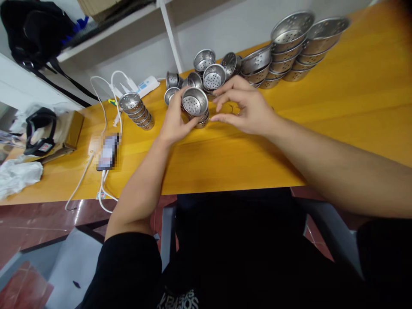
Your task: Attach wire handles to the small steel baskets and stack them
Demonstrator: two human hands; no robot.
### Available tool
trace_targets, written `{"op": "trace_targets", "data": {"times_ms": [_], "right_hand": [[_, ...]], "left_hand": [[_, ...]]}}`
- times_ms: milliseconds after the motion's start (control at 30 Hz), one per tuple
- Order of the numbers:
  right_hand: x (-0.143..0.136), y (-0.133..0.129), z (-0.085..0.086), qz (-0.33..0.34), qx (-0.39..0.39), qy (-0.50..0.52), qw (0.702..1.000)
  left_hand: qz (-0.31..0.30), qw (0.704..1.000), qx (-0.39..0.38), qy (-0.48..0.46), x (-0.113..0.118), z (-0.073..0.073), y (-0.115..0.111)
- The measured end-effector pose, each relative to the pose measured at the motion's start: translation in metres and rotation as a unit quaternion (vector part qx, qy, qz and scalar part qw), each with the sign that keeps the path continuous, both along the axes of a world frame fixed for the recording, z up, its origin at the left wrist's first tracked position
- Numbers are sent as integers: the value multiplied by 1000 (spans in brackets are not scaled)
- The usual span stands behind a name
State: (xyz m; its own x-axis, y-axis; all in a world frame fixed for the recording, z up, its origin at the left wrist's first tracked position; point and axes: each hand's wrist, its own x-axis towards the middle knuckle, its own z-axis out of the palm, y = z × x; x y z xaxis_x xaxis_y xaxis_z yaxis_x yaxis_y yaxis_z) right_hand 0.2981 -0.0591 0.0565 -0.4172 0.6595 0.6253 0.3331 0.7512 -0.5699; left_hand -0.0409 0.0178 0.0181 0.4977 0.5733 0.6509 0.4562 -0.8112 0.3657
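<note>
My left hand [174, 120] grips a short stack of small perforated steel cups [195, 104] resting on the yellow table [225, 159]. My right hand [246, 107] hovers just right of that stack, fingers curled and apart, fingertips close to the cups and to a thin wire piece on the table; I cannot tell whether it touches them. More loose small cups [212, 75] lie in a cluster right behind both hands. A separate tilted stack of small cups [138, 110] lies to the left.
Larger perforated steel bowls [289, 47] lie in tilted stacks at the back right. A phone [108, 152] with white cables, a power strip [146, 86], a headset [40, 131] and white cloth [17, 174] lie at the left. A black bag [35, 30] hangs on the shelf.
</note>
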Motion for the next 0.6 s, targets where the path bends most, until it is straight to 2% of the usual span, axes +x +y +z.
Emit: {"op": "trace_targets", "data": {"times_ms": [133,267,367,500,600], "right_hand": [[12,13,-7,-55,-18,-56,997],[27,32,-21,-66,-69,-163,982],[34,42,-33,-80,-90,-214,969],[31,44,-41,-76,-84,-183,977],[20,36,-39,-28,-50,-106,993]], "left_hand": [[34,997,-48,-56,-23,-14,19],[19,996,-77,-44,-35,-26,31],[3,996,-78,-37,-36,-28,31],[4,996,-86,-1,-28,-25,23],[16,996,-90,19,-17,-25,16]]}}
